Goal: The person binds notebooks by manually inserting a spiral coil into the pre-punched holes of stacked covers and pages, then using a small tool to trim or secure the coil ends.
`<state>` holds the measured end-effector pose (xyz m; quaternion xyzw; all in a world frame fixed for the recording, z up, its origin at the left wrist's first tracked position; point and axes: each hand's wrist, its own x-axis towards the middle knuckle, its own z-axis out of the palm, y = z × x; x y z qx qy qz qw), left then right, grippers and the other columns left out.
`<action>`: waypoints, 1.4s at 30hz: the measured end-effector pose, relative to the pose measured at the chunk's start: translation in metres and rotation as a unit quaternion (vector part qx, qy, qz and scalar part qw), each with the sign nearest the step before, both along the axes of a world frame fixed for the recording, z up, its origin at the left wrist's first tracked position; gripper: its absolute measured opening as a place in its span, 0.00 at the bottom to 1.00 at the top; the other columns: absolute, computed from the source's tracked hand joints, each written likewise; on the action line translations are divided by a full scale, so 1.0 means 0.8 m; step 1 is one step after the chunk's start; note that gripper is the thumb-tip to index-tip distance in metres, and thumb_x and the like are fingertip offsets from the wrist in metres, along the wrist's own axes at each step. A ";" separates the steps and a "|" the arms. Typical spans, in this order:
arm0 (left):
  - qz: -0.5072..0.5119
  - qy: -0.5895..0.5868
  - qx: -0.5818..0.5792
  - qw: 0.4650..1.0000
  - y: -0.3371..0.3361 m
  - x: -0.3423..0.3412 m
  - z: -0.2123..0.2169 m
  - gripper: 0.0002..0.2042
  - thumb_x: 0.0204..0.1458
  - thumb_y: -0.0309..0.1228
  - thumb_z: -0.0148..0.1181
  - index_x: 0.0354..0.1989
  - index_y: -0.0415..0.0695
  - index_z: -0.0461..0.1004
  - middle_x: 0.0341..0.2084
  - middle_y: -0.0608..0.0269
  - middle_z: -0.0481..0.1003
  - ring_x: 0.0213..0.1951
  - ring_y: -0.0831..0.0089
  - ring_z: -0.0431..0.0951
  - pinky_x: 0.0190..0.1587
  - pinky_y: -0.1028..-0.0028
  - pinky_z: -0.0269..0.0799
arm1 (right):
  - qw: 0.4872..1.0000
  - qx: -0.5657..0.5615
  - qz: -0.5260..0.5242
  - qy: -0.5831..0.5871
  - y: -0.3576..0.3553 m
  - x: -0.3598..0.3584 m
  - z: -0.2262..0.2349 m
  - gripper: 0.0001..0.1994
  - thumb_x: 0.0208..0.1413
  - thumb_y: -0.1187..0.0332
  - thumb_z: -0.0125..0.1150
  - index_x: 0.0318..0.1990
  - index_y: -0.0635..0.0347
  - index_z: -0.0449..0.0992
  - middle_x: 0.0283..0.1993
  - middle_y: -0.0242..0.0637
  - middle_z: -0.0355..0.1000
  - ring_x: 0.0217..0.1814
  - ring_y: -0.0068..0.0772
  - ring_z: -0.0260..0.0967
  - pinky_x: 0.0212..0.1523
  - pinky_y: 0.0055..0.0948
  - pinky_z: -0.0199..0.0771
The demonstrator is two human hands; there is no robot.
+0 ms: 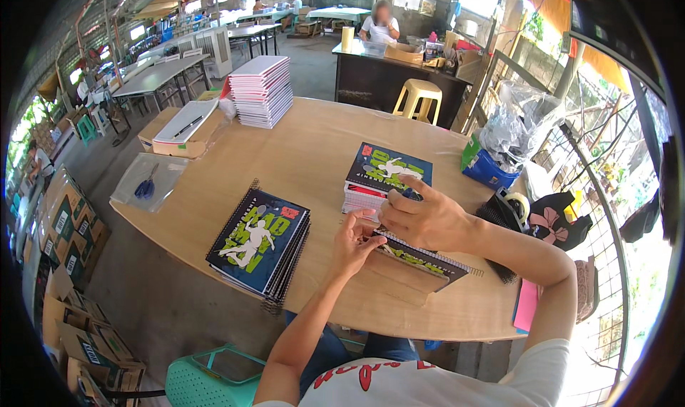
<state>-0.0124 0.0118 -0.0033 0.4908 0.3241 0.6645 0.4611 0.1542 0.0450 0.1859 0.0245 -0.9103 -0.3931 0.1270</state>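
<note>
Left hand [348, 248] and right hand [428, 220] meeting at a notebook [439, 264]

Just below and right of the frame's centre, the notebook is standing tilted on the table [314, 146], its coil [472, 271] running along the upper edge. The left hand is gripping its left end, the thumb lying on the near side, probably to steady it. The right hand is arching above the same end with its fingers curled; whether it is pinching anything there cannot be told. The tilt seems to be lifting the coil toward the fingers and the eyes.

Left of centre, the left stack [260, 239] is showing coils on opposite sides, perhaps turned so to keep the pile level. The middle stack [389, 168] is sitting just behind the right hand, which is partly covering it, and is crowding the space there.

At upper left, a pale stack [262, 86] is standing beside a box [160, 127] bearing papers and a pen [188, 126]. Scissors [145, 187] are lying on a plastic sheet [168, 175] at the table's left edge. At right, a blue box [492, 170] stuffed with clear bags [517, 125] and a tape roll [519, 206] are hemming in the right arm's side.
</note>
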 end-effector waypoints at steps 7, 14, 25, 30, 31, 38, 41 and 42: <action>0.065 0.006 0.003 0.998 -0.011 0.010 0.005 0.30 0.49 0.25 0.75 0.59 0.43 0.65 0.29 0.60 0.81 0.33 0.75 0.81 0.36 0.77 0.74 | 0.809 -0.436 -0.389 -0.055 -0.010 0.017 -0.007 0.13 0.52 0.61 0.67 0.40 0.59 0.83 0.40 0.41 0.78 0.41 0.44 0.79 0.45 0.42 0.77; 0.323 0.234 0.148 0.905 -0.034 0.029 0.027 0.25 0.55 0.28 0.69 0.59 0.41 0.66 0.53 0.52 0.72 0.52 0.66 0.75 0.50 0.68 0.73 | 0.714 -0.446 -0.245 0.480 -0.044 0.138 -0.078 0.14 0.50 0.71 0.70 0.44 0.65 0.81 0.38 0.45 0.77 0.39 0.42 0.77 0.43 0.33 0.76; 0.298 0.036 0.166 0.939 -0.024 0.046 0.140 0.13 0.70 0.37 0.47 0.39 0.39 0.71 0.34 0.61 0.71 0.26 0.75 0.68 0.30 0.72 0.67 | 0.618 -0.302 -0.543 0.482 -0.148 0.244 -0.307 0.22 0.44 0.65 0.74 0.50 0.58 0.81 0.63 0.50 0.63 0.65 0.60 0.58 0.62 0.54 0.63; 0.288 0.331 0.129 0.889 0.016 -0.081 0.284 0.11 0.68 0.40 0.47 0.42 0.46 0.70 0.27 0.62 0.73 0.29 0.66 0.73 0.41 0.67 0.67 | 0.617 -0.294 -0.549 0.480 -0.148 0.241 -0.315 0.22 0.45 0.64 0.74 0.51 0.56 0.81 0.64 0.50 0.62 0.65 0.59 0.58 0.63 0.55 0.61; 0.249 0.424 0.105 0.865 0.030 -0.115 0.286 0.11 0.67 0.41 0.50 0.41 0.47 0.71 0.26 0.64 0.72 0.29 0.70 0.72 0.39 0.67 0.67 | 0.618 -0.301 -0.545 0.480 -0.147 0.238 -0.316 0.22 0.45 0.64 0.74 0.51 0.56 0.81 0.64 0.49 0.63 0.65 0.59 0.59 0.63 0.55 0.61; 0.061 0.723 0.007 0.688 0.061 -0.231 0.153 0.08 0.64 0.40 0.50 0.39 0.54 0.73 0.29 0.65 0.79 0.35 0.62 0.81 0.46 0.57 0.70 | 0.610 -0.307 -0.548 0.484 -0.147 0.250 -0.322 0.22 0.47 0.67 0.73 0.52 0.56 0.81 0.61 0.48 0.66 0.62 0.54 0.63 0.62 0.50 0.64; 0.037 0.721 -0.064 0.689 0.058 -0.227 0.111 0.07 0.63 0.40 0.51 0.39 0.55 0.73 0.33 0.67 0.79 0.43 0.63 0.79 0.53 0.53 0.65 | 0.606 -0.310 -0.547 0.486 -0.146 0.248 -0.322 0.22 0.47 0.66 0.73 0.52 0.56 0.81 0.61 0.47 0.67 0.61 0.54 0.63 0.62 0.50 0.64; 0.053 0.725 -0.039 0.685 0.056 -0.227 0.096 0.07 0.63 0.40 0.51 0.39 0.55 0.73 0.35 0.67 0.78 0.45 0.63 0.78 0.54 0.53 0.64 | 0.607 -0.311 -0.549 0.483 -0.145 0.250 -0.323 0.21 0.47 0.66 0.73 0.51 0.56 0.81 0.60 0.47 0.67 0.61 0.54 0.63 0.62 0.50 0.63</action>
